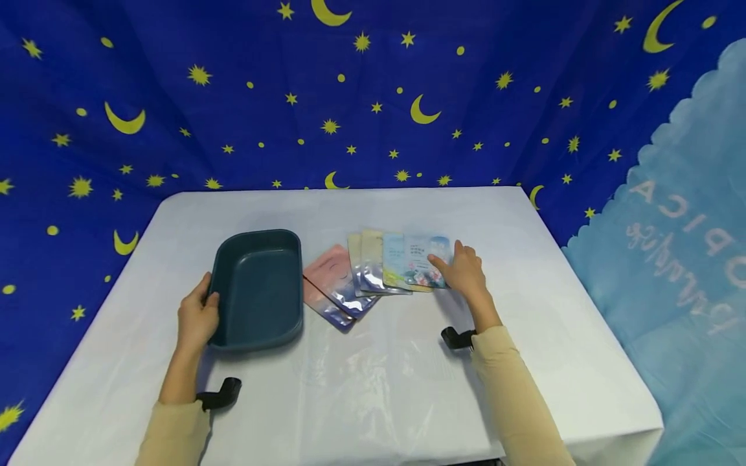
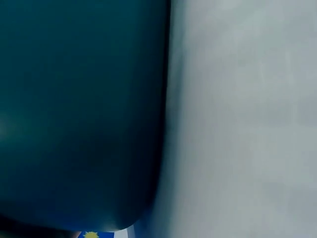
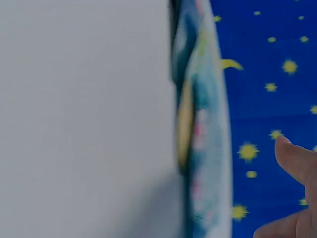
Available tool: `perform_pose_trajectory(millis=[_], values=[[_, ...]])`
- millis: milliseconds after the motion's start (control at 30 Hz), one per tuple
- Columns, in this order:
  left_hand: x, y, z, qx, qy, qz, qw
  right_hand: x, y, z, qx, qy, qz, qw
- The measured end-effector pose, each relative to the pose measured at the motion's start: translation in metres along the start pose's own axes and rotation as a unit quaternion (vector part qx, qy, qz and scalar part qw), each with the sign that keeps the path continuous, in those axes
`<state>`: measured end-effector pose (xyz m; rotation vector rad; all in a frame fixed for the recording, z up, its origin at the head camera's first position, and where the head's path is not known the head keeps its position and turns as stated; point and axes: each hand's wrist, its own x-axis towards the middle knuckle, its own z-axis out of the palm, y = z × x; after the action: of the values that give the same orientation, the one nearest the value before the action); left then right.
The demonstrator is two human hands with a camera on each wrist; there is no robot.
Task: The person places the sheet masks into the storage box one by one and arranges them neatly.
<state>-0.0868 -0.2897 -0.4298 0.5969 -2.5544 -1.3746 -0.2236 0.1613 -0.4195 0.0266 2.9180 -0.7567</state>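
On the left of the white table stands a dark teal plastic basin (image 1: 256, 291). My left hand (image 1: 197, 317) grips its left rim, thumb at the edge. In the left wrist view the basin's wall (image 2: 84, 109) hides that hand almost wholly. Several flat sheet mask packets lie overlapping in a fan beside the basin: pink ones (image 1: 335, 268), cream ones (image 1: 371, 259) and light blue floral ones (image 1: 416, 259). My right hand (image 1: 466, 270) is at the right end of the fan, thumb over the floral packet. The right wrist view shows its thumb and a finger (image 3: 280, 228) spread apart.
A white cloth covers the table (image 1: 361, 395). Behind and to the left hangs a blue curtain (image 1: 280, 149) with yellow stars and moons. A light blue lettered cloth (image 1: 688, 259) hangs at the right. Black wrist cameras (image 1: 221, 393) sit on both wrists.
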Motion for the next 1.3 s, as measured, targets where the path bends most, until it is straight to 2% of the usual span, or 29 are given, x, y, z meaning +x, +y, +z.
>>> perform_pose_trajectory(millis=[100, 200, 300, 500, 867, 967, 1067, 1300], values=[[-0.003, -0.002, 0.0, -0.012, 0.001, -0.013, 0.9998, 0.015, -0.002, 0.013, -0.026, -0.008, 0.041, 0.9988], [-0.005, -0.003, 0.001, -0.024, -0.002, -0.02, 0.9995, 0.021, -0.003, 0.024, -0.044, 0.003, 0.077, 0.996], [-0.005, -0.002, 0.002, -0.032, 0.0, -0.022, 0.9993, 0.024, -0.005, 0.026, -0.027, 0.025, 0.095, 0.9948], [-0.002, 0.002, 0.002, -0.05, 0.001, -0.029, 0.9983, 0.025, 0.0, 0.016, 0.026, 0.038, 0.103, 0.9936], [0.001, 0.005, 0.002, -0.053, -0.004, -0.03, 0.9981, 0.031, 0.009, 0.013, 0.035, 0.073, 0.114, 0.9902], [0.001, 0.005, 0.003, -0.056, -0.007, -0.033, 0.9979, 0.033, 0.014, 0.016, 0.057, 0.094, 0.119, 0.9868], [0.001, 0.004, 0.003, -0.057, -0.006, -0.033, 0.9978, 0.033, 0.021, 0.019, 0.103, 0.11, 0.122, 0.981], [0.002, 0.001, 0.003, -0.065, -0.002, -0.033, 0.9973, 0.033, 0.031, 0.025, 0.173, 0.117, 0.131, 0.9692]])
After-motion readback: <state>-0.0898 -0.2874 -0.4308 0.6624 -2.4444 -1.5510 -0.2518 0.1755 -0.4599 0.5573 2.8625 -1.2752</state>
